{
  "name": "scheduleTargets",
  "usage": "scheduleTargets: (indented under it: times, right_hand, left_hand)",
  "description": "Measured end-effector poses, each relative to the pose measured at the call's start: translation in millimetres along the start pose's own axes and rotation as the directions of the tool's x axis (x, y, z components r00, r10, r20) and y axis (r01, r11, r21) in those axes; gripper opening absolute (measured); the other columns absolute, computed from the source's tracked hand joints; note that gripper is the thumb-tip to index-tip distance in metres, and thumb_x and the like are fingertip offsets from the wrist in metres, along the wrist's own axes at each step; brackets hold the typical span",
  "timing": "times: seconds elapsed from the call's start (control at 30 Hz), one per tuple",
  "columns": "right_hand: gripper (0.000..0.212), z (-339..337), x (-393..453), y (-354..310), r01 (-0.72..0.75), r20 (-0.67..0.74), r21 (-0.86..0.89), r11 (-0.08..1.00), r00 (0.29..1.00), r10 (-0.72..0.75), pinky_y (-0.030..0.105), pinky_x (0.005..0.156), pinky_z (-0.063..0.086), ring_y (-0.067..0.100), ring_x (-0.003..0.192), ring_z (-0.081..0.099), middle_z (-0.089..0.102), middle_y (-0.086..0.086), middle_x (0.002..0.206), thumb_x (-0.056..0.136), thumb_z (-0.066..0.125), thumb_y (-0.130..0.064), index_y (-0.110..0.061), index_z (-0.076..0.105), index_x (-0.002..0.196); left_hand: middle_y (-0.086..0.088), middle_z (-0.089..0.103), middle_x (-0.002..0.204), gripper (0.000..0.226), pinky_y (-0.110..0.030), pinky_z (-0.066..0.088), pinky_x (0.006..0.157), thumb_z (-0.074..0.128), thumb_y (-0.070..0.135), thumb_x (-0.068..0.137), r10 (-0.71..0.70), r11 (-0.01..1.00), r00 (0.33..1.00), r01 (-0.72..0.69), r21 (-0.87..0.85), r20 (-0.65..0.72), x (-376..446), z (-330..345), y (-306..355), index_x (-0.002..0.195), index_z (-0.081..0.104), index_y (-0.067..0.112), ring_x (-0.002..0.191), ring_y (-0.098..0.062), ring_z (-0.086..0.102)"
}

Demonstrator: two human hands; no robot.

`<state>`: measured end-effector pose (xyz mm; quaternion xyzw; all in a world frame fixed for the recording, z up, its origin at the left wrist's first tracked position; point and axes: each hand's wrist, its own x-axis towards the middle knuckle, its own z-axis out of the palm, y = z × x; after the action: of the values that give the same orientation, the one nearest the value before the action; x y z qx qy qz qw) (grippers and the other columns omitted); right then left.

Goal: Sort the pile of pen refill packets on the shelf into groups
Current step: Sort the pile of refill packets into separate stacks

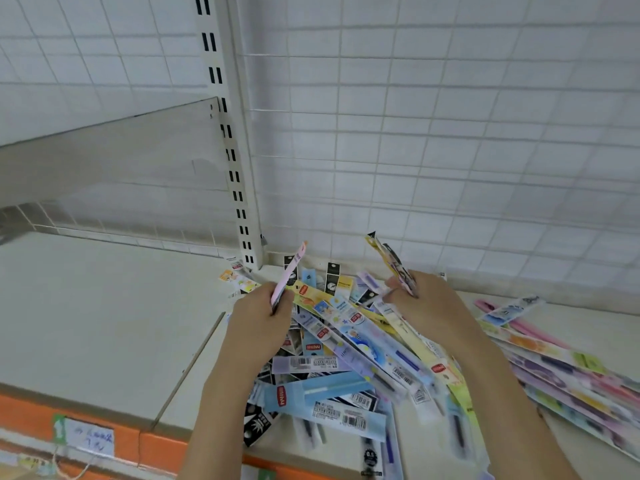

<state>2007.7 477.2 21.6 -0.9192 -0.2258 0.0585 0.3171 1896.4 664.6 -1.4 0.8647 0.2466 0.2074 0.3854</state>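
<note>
While both hands hover over the pile of packets on the shelf, the left hand pinches a pink packet and the right hand grips a yellow packet. Best to match the printed colours before laying each down, perhaps with the fanned group at right. These are slim, glossy, slippery plastic sleeves.

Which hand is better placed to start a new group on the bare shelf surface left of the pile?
Left hand: it holds a pink refill packet nearest that bare shelf; the right hand is across the pile.
</note>
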Motion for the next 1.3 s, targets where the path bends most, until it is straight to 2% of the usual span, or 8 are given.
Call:
scheduleTargets:
  times: [0.07,0.2,0.43,0.6,0.73,0.83,1.1,1.3]
  right_hand:
    - [0.021,-1.8,-7.5,7.3,-0.007,-0.032,-0.003,1.000,0.999,0.007,0.035,0.074,0.049,0.026,0.083,0.063,0.069,0.010,0.092,0.089,0.052,-0.023,-0.006,0.062,0.097]
    - [0.021,-5.6,-20.7,14.3,0.015,-0.127,-0.004,1.000,0.992,-0.015,0.026,0.051,0.035,0.013,0.058,0.050,0.055,-0.001,0.062,0.085,0.062,-0.031,-0.014,0.055,0.077]
    - [0.045,-13.1,-36.2,23.6,-0.057,-0.264,-0.091,0.994,0.964,0.031,0.020,0.047,0.024,0.018,0.056,0.042,0.042,-0.006,0.052,0.089,0.058,-0.040,-0.027,0.036,0.053]
    - [0.041,-7.3,-38.0,32.9,-0.004,-0.203,-0.154,0.988,0.979,-0.027,0.022,0.049,0.023,0.015,0.061,0.040,0.040,-0.002,0.068,0.091,0.056,-0.037,-0.028,0.034,0.057]
    - [0.010,3.0,-38.7,37.3,0.012,-0.106,-0.073,0.997,0.994,-0.020,0.027,0.048,0.033,0.016,0.058,0.050,0.049,-0.004,0.066,0.092,0.051,-0.024,-0.019,0.041,0.092]
    - [0.021,8.7,-37.2,31.4,-0.001,-0.041,-0.126,0.992,0.999,-0.004,0.031,0.057,0.041,0.023,0.068,0.056,0.057,0.001,0.076,0.091,0.051,-0.031,-0.017,0.045,0.106]
    - [0.026,32.9,-17.2,23.9,-0.048,0.123,-0.313,0.948,0.988,0.091,0.028,0.062,0.040,0.023,0.074,0.054,0.049,-0.004,0.068,0.085,0.056,-0.041,-0.016,0.050,0.085]
    - [0.017,27.5,-15.7,28.2,-0.062,0.054,-0.192,0.979,0.996,0.074,0.025,0.048,0.034,0.023,0.066,0.053,0.051,-0.003,0.064,0.085,0.059,-0.030,-0.016,0.053,0.080]
  left_hand:
    - [-0.001,0.035,0.052,0.041,-0.018,0.031,0.044,0.046,0.024,0.097,0.022,1.000,1.000,-0.022,0.005,0.000,-1.2,1.2,2.9,0.058,0.033,0.017,0.047,-0.015,0.031]
    - [-0.001,0.036,0.052,0.039,-0.013,0.033,0.045,0.045,0.021,0.096,0.036,0.999,0.999,-0.036,-0.002,0.015,-5.9,2.7,5.9,0.060,0.035,0.016,0.046,-0.015,0.032]
    - [-0.001,0.040,0.053,0.037,-0.016,0.033,0.045,0.045,0.024,0.096,0.059,0.993,0.997,-0.064,0.101,0.052,-16.0,4.7,9.1,0.061,0.036,0.017,0.047,-0.013,0.036]
    - [-0.005,0.046,0.061,0.030,-0.022,0.029,0.048,0.045,0.027,0.097,0.013,0.989,0.993,-0.031,0.148,0.120,-22.0,9.8,2.2,0.072,0.047,0.008,0.053,-0.016,0.040]
    - [-0.006,0.049,0.062,0.030,-0.027,0.034,0.053,0.045,0.027,0.096,-0.019,0.988,0.984,-0.008,0.154,0.177,-25.4,12.0,-3.8,0.075,0.050,0.006,0.059,-0.022,0.049]
    - [-0.008,0.055,0.068,0.029,-0.026,0.036,0.054,0.045,0.028,0.096,-0.047,0.985,0.980,0.013,0.172,0.195,-28.4,8.1,-4.3,0.085,0.056,0.004,0.063,-0.021,0.053]
    - [0.001,0.040,0.059,0.038,-0.024,0.027,0.049,0.044,0.026,0.097,-0.108,0.957,0.986,0.069,0.282,0.124,-34.3,-9.3,-3.2,0.060,0.035,0.018,0.052,-0.012,0.038]
    - [0.002,0.040,0.058,0.035,-0.023,0.026,0.048,0.044,0.027,0.096,-0.100,0.954,0.988,0.063,0.295,0.114,-30.5,1.4,0.8,0.062,0.037,0.018,0.052,-0.011,0.038]
